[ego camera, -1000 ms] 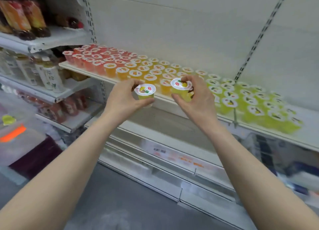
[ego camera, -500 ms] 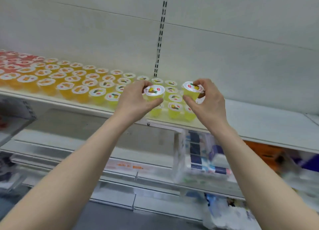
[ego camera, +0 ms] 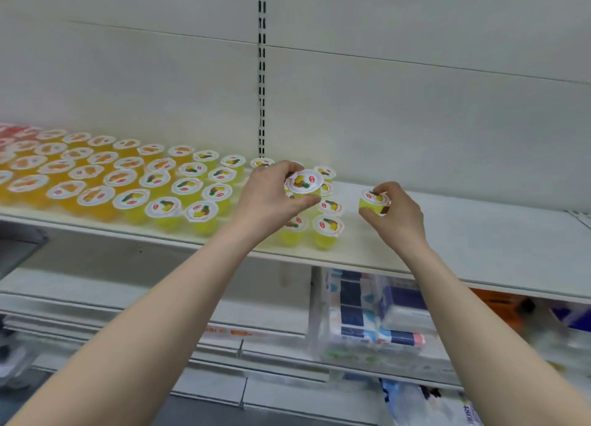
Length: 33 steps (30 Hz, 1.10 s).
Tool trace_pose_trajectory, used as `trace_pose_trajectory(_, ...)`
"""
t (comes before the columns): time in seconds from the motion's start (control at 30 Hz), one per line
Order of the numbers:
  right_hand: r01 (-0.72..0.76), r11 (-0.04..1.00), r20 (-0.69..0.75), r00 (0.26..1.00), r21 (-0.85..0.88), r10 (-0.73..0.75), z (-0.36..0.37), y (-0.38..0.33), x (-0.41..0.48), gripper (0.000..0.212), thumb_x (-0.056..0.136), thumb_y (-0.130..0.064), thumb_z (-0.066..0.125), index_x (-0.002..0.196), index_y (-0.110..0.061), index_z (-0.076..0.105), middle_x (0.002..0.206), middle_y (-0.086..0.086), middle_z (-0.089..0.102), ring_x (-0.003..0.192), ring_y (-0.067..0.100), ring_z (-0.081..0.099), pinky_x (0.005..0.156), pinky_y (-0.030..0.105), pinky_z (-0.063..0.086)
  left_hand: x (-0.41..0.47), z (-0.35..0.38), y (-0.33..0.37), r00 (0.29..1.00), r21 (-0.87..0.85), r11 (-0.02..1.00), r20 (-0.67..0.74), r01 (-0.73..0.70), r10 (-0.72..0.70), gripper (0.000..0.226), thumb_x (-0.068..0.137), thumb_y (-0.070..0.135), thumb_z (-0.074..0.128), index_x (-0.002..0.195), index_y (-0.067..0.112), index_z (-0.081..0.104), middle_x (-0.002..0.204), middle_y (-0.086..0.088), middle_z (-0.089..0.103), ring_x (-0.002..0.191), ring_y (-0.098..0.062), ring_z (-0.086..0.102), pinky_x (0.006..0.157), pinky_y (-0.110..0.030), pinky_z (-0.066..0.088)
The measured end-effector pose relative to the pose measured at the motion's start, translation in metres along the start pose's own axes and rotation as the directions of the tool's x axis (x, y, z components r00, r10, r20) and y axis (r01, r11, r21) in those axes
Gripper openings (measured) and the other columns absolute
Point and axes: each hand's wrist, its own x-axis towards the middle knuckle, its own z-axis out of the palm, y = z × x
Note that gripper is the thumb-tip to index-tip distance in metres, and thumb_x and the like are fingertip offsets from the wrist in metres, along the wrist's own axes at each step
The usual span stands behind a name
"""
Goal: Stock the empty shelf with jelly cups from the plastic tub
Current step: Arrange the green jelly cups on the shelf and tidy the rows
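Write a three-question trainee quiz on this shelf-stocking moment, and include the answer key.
1. True or false: the left hand is empty.
2. The right hand holds its jelly cup: A left of the stocked rows; B right of them; C behind them.
3. Fill in: the left-hand cup holds ____ jelly.
Key: 1 false; 2 B; 3 yellow.

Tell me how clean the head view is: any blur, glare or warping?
Head view: the raised cup in the left grip and the low cup in the right grip read sharp; the orange cups far left and the packs below smear; light is flat, no glare on the shelf; forearms stretch at the wide-angle edges.
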Motion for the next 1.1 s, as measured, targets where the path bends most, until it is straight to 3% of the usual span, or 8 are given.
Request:
trace_pose_trajectory(0.5,-0.050,0.998,0.053,0.997,0.037,0.048,0.057,0.021,0.078,0.039,0.081,-0.025,0.073,0.115,-0.024,0.055,0.114,-0.002,0.061,0.099,0.021,0.059,0.080,0.029,0.037,0.043,0.014,-0.015,1.000,-0.061,0.998,0.009,0.029,-0.028,0.052,0.073,0.041,0.079,0.118,0.025,0.059,0.109,0.012,0.063,0.096,-0.007,0.058,0.083,-0.027,0.046)
trace_pose_trajectory(0.6,-0.050,0.998,0.069,0.997,0.044,0.047,0.059,0.022,0.085,0.038,0.082,-0.025,0.072,0.115,-0.026,0.054,0.114,-0.002,0.060,0.100,0.021,0.059,0.083,0.032,0.041,0.048,0.017,-0.014,1.000,-0.066,0.998,0.023,0.020,-0.018,0.052,0.073,0.041,0.079,0.118,0.026,0.059,0.109,0.014,0.062,0.096,-0.006,0.057,0.083,-0.026,0.045)
trace_pose_trajectory(0.7,-0.016,0.999,0.111,0.994,0.031,0.013,0.053,0.024,0.085,0.042,0.082,-0.022,0.071,0.120,-0.026,0.053,0.118,0.001,0.056,0.103,0.021,0.059,0.089,0.037,0.045,0.055,0.024,-0.011,1.000,-0.064,0.998,0.030,-0.003,0.005,0.052,0.073,0.037,0.079,0.119,0.024,0.059,0.112,0.012,0.062,0.102,-0.008,0.057,0.087,-0.028,0.046)
trace_pose_trajectory(0.83,0.096,0.994,0.108,0.990,-0.058,-0.089,0.033,0.033,0.077,0.052,0.085,-0.015,0.067,0.134,-0.021,0.051,0.131,0.005,0.051,0.114,0.023,0.056,0.093,0.033,0.041,0.066,0.043,0.003,0.995,-0.051,0.998,0.089,-0.038,0.043,0.052,0.072,0.035,0.078,0.119,0.025,0.057,0.115,0.010,0.059,0.105,-0.010,0.056,0.087,-0.027,0.045)
trace_pose_trajectory(0.93,0.148,0.977,0.047,0.989,-0.155,-0.142,0.014,0.042,0.070,0.050,0.088,-0.015,0.064,0.136,-0.017,0.050,0.136,0.006,0.050,0.117,0.026,0.054,0.096,0.035,0.041,0.077,0.065,0.016,0.981,0.048,0.993,0.164,-0.108,0.099,0.051,0.072,0.043,0.076,0.117,0.026,0.059,0.111,0.006,0.057,0.104,-0.015,0.053,0.086,-0.031,0.044)
trace_pose_trajectory(1.1,0.192,0.943,0.010,0.980,-0.272,-0.197,-0.010,0.052,0.060,0.048,0.088,-0.014,0.064,0.134,-0.013,0.052,0.133,0.009,0.052,0.117,0.031,0.053,0.095,0.043,0.043,0.088,0.108,0.029,0.956,0.396,0.886,0.256,-0.241,0.146,0.056,0.072,0.059,0.066,0.116,0.027,0.060,0.112,0.001,0.058,0.109,-0.024,0.048,0.089,-0.035,0.039)
